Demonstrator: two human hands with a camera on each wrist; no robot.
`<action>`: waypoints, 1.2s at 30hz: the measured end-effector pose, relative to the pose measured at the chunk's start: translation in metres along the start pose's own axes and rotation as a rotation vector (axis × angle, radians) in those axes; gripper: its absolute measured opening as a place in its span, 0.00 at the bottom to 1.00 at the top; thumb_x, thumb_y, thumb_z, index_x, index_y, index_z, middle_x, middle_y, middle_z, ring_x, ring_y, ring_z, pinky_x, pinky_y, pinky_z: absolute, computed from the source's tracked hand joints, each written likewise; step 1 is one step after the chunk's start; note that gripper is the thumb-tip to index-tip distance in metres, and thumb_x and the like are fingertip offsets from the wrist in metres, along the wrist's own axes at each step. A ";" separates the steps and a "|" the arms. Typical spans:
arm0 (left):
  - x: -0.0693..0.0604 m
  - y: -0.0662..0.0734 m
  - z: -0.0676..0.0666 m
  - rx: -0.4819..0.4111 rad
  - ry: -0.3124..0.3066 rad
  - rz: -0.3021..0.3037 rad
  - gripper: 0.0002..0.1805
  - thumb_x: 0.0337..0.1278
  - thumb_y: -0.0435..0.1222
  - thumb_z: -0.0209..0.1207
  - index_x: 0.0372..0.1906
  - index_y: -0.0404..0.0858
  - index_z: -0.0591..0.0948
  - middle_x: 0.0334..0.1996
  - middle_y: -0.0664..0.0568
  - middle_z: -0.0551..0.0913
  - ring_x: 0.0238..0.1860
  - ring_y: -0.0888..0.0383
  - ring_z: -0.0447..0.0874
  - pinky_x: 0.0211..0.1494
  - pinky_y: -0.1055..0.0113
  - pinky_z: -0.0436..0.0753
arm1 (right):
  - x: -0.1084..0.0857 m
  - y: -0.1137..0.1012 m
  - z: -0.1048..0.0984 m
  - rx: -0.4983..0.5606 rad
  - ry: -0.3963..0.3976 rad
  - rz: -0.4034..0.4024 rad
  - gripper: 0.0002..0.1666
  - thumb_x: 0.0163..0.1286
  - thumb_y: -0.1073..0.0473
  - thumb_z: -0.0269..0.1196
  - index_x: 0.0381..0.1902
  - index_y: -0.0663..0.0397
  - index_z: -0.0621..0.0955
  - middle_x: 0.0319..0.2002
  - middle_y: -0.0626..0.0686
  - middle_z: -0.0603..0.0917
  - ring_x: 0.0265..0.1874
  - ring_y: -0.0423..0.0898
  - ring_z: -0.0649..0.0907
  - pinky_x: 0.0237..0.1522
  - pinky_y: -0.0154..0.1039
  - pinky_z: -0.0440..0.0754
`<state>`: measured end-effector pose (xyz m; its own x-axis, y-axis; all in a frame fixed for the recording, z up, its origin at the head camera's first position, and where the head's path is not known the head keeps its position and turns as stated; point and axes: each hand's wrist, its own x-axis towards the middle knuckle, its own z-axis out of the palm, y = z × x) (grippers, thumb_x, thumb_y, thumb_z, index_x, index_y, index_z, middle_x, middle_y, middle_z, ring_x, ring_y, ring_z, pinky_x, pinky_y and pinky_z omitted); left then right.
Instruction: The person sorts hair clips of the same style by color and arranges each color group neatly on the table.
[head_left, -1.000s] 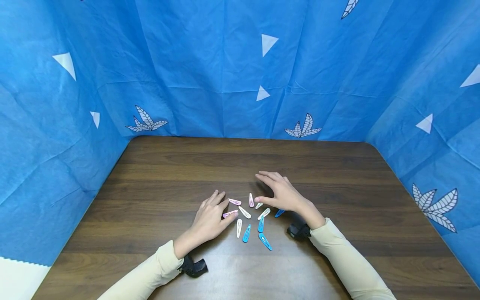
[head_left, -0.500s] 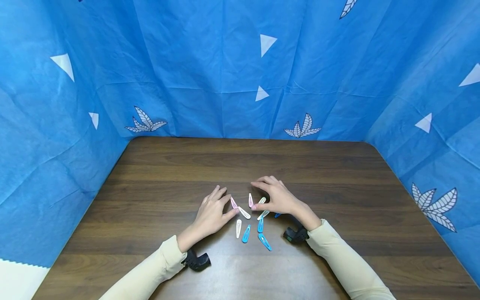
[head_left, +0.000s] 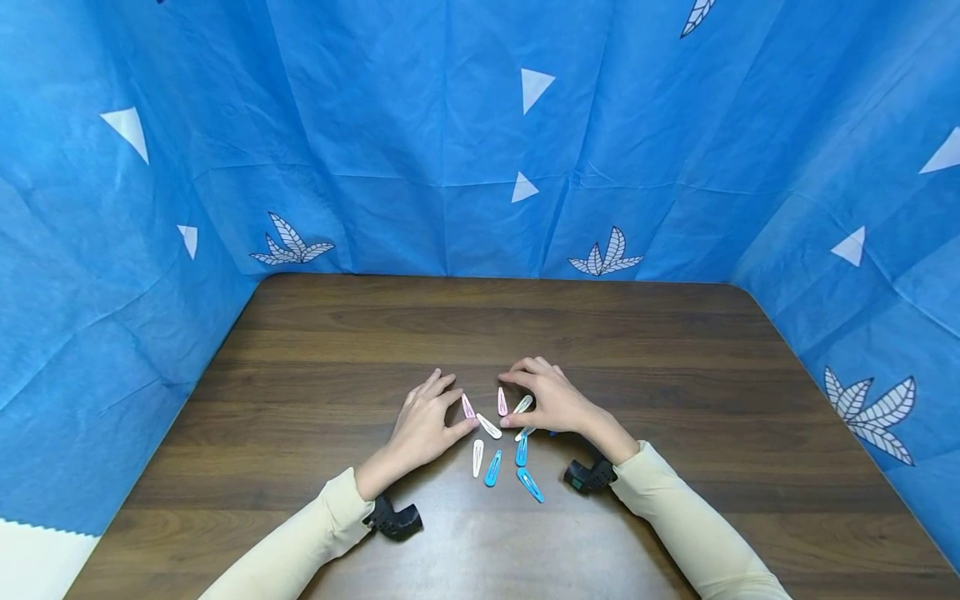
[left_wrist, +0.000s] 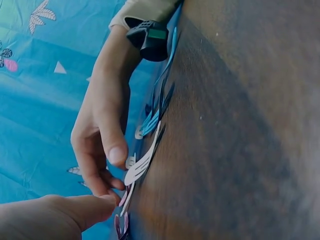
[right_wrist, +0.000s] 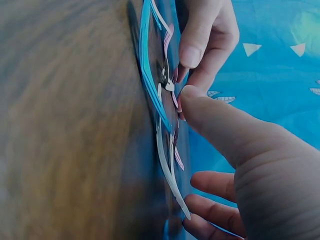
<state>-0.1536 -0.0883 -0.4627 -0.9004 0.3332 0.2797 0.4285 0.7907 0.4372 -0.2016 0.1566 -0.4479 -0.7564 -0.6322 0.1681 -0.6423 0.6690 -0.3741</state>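
Several snap hair clips lie on the table. My left hand rests at their left, its fingertips beside a pink hair clip. My right hand hovers over the right side, thumb and index finger apart around a second pink hair clip; whether they touch it cannot be told. White hair clips lie between and below the hands, some partly under my right hand. Light blue hair clips are nearer to me. In the right wrist view a white hair clip passes close by my right fingers.
The brown wooden table reaches back to a blue patterned cloth, which also hangs at both sides. A black wrist camera is strapped to the left wrist, another to the right.
My right hand has moved left and slightly down, narrowing its thumb-finger gap. My left hand has shifted slightly up. The pink clip there has turned; another pink clip beside it is out of sight.
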 end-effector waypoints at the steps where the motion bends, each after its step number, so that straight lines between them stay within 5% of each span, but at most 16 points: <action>1: 0.000 0.000 0.001 0.001 0.007 0.002 0.30 0.50 0.52 0.67 0.51 0.33 0.84 0.61 0.38 0.78 0.69 0.37 0.66 0.67 0.42 0.67 | 0.000 0.000 0.000 -0.001 0.003 -0.001 0.42 0.53 0.36 0.72 0.61 0.52 0.79 0.52 0.51 0.79 0.52 0.47 0.75 0.47 0.45 0.70; 36: 0.002 -0.002 0.004 -0.016 0.060 0.010 0.23 0.46 0.49 0.70 0.45 0.38 0.86 0.58 0.40 0.80 0.67 0.39 0.70 0.64 0.43 0.69 | 0.002 -0.004 0.010 0.037 0.054 0.009 0.28 0.53 0.45 0.74 0.51 0.50 0.85 0.47 0.49 0.80 0.47 0.47 0.75 0.42 0.41 0.67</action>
<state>-0.1566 -0.0872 -0.4670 -0.8899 0.3095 0.3351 0.4394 0.7789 0.4474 -0.1996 0.1488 -0.4552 -0.7682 -0.6035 0.2138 -0.6314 0.6589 -0.4088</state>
